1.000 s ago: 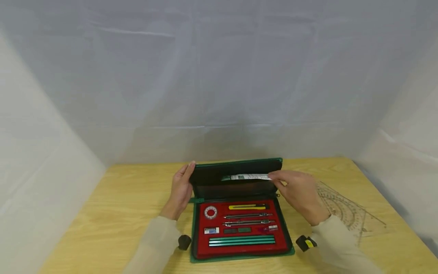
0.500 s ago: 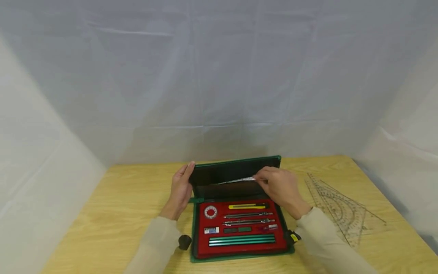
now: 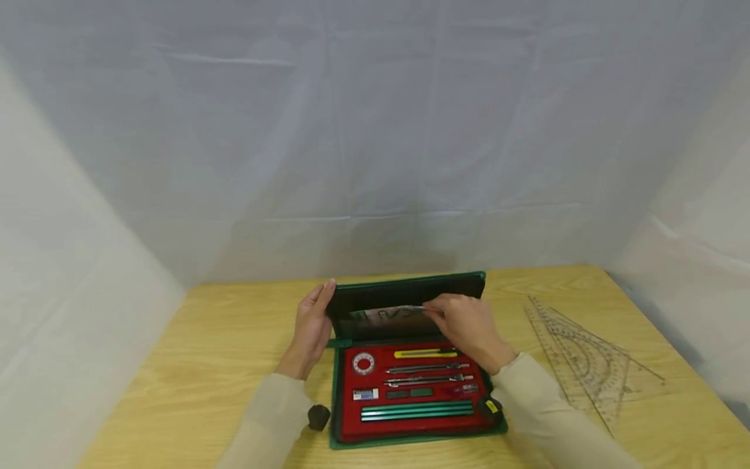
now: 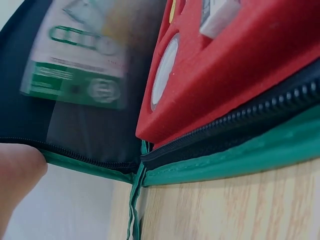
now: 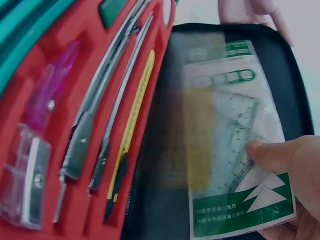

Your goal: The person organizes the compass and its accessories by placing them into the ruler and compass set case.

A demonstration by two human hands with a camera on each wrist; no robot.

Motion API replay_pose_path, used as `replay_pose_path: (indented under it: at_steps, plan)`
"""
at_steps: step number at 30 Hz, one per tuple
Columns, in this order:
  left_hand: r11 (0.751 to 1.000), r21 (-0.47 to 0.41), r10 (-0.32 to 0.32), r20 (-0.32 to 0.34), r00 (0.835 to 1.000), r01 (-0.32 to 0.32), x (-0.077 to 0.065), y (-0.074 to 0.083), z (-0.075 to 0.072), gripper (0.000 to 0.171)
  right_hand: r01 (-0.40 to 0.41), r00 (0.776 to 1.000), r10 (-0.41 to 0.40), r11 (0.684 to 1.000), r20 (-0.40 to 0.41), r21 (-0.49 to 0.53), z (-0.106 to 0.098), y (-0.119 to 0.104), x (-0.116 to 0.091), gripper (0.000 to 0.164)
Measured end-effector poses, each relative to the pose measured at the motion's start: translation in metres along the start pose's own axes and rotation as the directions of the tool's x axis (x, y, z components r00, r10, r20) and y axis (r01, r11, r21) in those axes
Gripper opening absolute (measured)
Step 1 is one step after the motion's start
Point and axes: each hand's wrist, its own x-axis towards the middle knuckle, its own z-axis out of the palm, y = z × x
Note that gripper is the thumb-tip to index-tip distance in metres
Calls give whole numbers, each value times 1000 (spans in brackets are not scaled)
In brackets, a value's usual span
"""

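A green zip case lies unfolded, its dark lid raised. My left hand grips the lid's left edge, and its thumb shows on that edge in the left wrist view. My right hand pinches a flat packet of clear set squares, printed green and white, between thumb and fingers. Much of the packet sits behind the lid's see-through pocket. The case's red tray holds a yellow utility knife, compasses, a round white-rimmed disc, an eraser, green pencils and a sharpener.
On the wooden table, transparent set squares lie overlapping to the right of the case, near my right sleeve. White sheeting encloses the table's back and sides.
My right hand has moved left with the packet, which now lies lower and flatter against the lid, mostly inside the pocket. My left hand stays on the lid.
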Motion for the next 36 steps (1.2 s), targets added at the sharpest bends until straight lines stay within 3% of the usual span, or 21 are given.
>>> replay_pose_path:
  at_steps: [4, 9, 16, 22, 30, 36]
  plan:
    - [1000, 4, 6, 8, 1000, -6, 0, -1, -1, 28, -3, 999, 3, 1000, 34, 7, 6, 1, -3, 10]
    - [1000, 10, 10, -1, 1000, -10, -1, 0, -1, 26, -2, 1000, 2, 999, 4, 36, 14, -2, -7, 12]
    - [1000, -4, 4, 4, 1000, -4, -1, 1, 0, 25, -70, 997, 69, 996, 16, 50, 18, -3, -10, 9]
    - [1000, 3, 8, -15, 1000, -8, -1, 1, 0, 27, -4, 996, 5, 1000, -91, 8, 19, -7, -15, 11]
    - [1000, 0, 4, -23, 1000, -4, 2, -1, 0, 26, -12, 1000, 12, 1000, -3, -14, 18, -9, -20, 18]
    - [1000, 10, -8, -23, 1000, 8, 1, 0, -2, 24, 18, 998, -14, 998, -65, 62, 16, -6, -24, 24]
